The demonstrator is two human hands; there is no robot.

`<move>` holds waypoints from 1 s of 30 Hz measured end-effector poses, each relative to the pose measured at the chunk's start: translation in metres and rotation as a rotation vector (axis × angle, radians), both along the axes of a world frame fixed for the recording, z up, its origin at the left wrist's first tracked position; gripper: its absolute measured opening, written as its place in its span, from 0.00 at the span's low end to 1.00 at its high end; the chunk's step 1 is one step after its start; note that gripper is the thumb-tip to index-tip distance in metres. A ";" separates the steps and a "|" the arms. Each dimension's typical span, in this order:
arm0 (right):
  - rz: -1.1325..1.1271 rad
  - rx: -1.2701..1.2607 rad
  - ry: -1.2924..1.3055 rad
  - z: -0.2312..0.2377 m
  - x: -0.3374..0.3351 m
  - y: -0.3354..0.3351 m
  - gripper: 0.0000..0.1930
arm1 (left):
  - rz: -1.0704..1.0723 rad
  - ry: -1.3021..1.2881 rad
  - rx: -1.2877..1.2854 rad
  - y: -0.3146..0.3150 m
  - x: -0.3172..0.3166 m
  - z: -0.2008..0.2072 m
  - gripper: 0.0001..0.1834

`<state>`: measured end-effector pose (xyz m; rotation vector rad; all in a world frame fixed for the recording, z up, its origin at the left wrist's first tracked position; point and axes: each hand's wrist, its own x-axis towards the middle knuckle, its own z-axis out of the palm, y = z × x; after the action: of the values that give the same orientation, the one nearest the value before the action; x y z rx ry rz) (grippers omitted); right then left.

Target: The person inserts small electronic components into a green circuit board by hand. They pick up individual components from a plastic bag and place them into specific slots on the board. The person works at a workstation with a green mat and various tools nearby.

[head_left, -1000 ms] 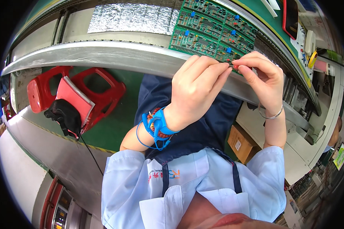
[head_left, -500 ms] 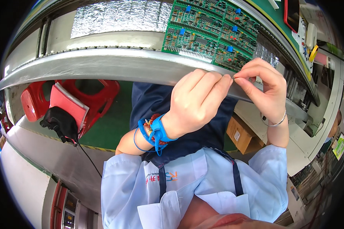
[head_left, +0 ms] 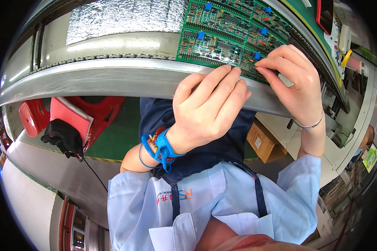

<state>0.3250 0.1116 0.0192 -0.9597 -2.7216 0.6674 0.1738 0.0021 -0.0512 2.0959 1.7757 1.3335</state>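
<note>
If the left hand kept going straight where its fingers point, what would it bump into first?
Probably the near edge of the green circuit boards, just past the fingertips of the left hand. I can't tell whether they're already touching.

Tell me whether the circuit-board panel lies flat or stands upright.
Flat: the circuit-board panel shows its component side upward, the right hand near it.
</note>
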 end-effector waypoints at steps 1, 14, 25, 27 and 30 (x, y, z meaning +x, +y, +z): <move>-0.007 -0.008 0.010 0.001 0.000 0.000 0.05 | 0.000 -0.002 0.002 0.000 0.000 0.000 0.13; -0.195 -0.315 0.185 0.011 0.011 -0.011 0.06 | 0.046 -0.145 0.101 0.014 0.011 0.009 0.15; -0.196 -0.329 0.201 0.013 0.017 -0.020 0.09 | 0.024 -0.119 0.094 0.009 0.013 0.008 0.15; -0.190 -0.315 0.204 0.013 0.017 -0.021 0.09 | 0.020 -0.122 0.093 0.008 0.014 0.008 0.15; -0.163 -0.297 0.201 0.014 0.016 -0.022 0.10 | 0.002 -0.133 0.090 0.008 0.015 0.008 0.15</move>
<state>0.3405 0.0896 0.0328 -1.0952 -2.3822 1.0925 0.1885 0.0104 -0.0437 1.9962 1.6956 1.5418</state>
